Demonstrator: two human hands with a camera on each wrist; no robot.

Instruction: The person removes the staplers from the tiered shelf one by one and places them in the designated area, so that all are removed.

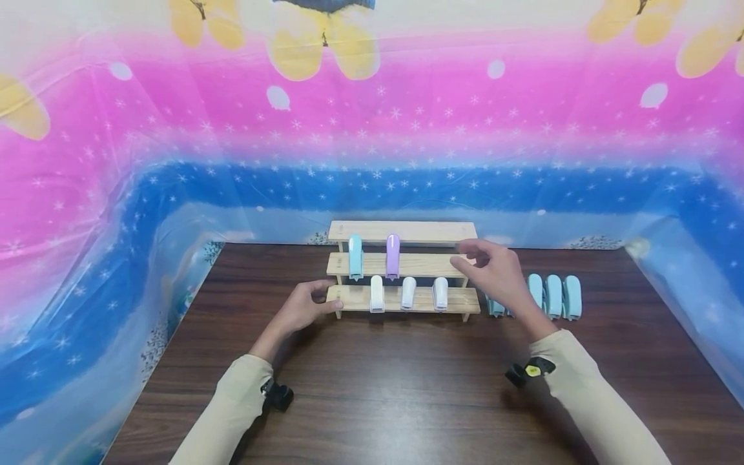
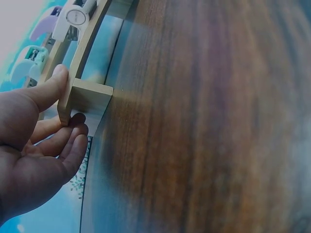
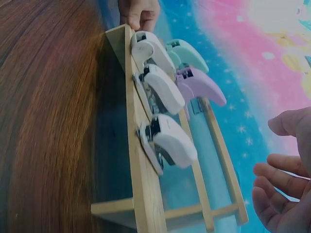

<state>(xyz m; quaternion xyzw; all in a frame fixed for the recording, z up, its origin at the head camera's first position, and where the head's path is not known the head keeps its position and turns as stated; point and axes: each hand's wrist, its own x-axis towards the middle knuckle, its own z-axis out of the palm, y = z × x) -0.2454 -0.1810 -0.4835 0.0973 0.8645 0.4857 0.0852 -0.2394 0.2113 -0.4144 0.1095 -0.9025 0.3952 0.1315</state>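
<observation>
Left hand (image 1: 302, 307): you pinch the lowest shelf's left front corner, thumb on top and fingers bent beneath; that hold should steady the wood, so press evenly and don't lever it.
Right hand (image 1: 496, 271): your fingers are loosely bent, thumb well parted, holding nothing; they hang by the right ends of the upper 2 shelves, and I cannot tell whether a tip touches.
Tiered stand (image 1: 403, 230): 3 wooden shelves, near the worktop's far edge; a knock would probably shake all 5 staplers on it.
White staplers (image 1: 377, 294): 3 on the lowest shelf, noses at its front edge, so bring your wrist over them with care.
Middle shelf: a teal stapler (image 1: 356, 256) near its left end, a purple stapler (image 1: 392, 255) near its middle; even gaps would likely help your fingers fit between.
Side row (image 1: 554, 296): more teal staplers just right of the stand, 3 plain, others partly behind your wrist; gripping by the flanks looks safest.
Worktop (image 1: 378, 387): dark brown wood grain, glare towards the near edge.
Backdrop cloth (image 1: 407, 129): pink and blue, printed with snowflakes and yellow butterflies, beyond the far edge and both sides.
</observation>
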